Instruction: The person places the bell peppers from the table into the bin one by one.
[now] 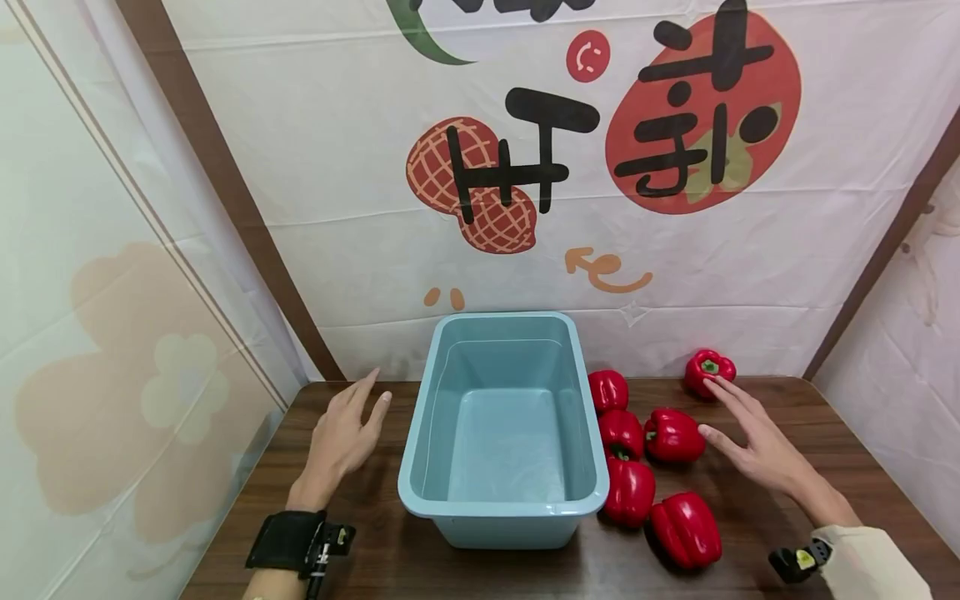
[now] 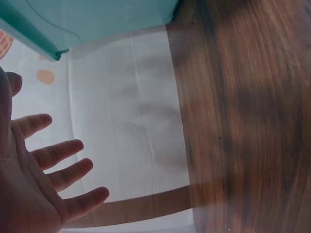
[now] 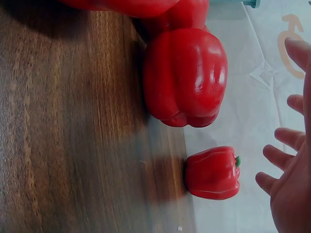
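Note:
My left hand (image 1: pixel 347 437) hovers left of a light blue plastic basin (image 1: pixel 502 508), its fingers spread and holding nothing. In the left wrist view the palm (image 2: pixel 29 184) faces the side of the basin (image 2: pixel 112 19). To the right of the basin, my right hand (image 1: pixel 761 446) is held with fingers extended and nothing in its grasp. Its fingertips overlap the far red bell pepper (image 1: pixel 707 368) in the head view. Close to the thumb lies another red bell pepper (image 1: pixel 675 435), with its stem turned left. The right wrist view shows a gap between the fingers and the peppers.
More red bell peppers lie along the basin's right side, including a back one (image 1: pixel 608 390) and a front one (image 1: pixel 686 530). Inside the basin only its bare floor shows. A printed white cloth (image 1: pixel 337 250) hangs behind the dark wooden table (image 1: pixel 375 550).

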{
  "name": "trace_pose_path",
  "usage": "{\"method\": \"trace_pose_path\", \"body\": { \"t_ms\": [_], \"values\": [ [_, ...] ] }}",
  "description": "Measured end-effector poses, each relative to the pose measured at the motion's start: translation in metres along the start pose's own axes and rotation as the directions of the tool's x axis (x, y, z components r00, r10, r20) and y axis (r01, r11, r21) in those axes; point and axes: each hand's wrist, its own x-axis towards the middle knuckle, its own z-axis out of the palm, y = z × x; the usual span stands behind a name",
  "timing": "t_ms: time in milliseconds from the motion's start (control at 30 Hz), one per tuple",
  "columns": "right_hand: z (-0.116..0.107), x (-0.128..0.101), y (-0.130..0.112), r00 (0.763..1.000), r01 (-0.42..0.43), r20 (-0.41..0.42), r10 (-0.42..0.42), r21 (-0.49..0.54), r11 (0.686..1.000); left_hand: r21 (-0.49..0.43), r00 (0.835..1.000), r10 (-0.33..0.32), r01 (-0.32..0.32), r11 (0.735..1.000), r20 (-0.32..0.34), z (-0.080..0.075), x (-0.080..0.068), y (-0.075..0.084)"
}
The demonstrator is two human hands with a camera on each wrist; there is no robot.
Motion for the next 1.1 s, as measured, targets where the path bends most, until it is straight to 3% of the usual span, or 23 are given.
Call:
{"method": "trace_pose_path", "body": {
  "t_ms": [633, 1100],
  "values": [
    [0.004, 0.001, 0.006, 1.0, -0.022, -0.016, 0.023, 0.046, 0.999, -0.056, 1.0, 0.009, -0.009, 0.998, 0.001, -0.003, 0.014, 0.019],
    [0.007, 0.002, 0.011, 1.0, -0.031, 0.004, 0.031, 0.097, 0.995, -0.145, 0.999, -0.029, 0.033, 0.989, 0.031, -0.007, 0.026, 0.037]
  ]
}}
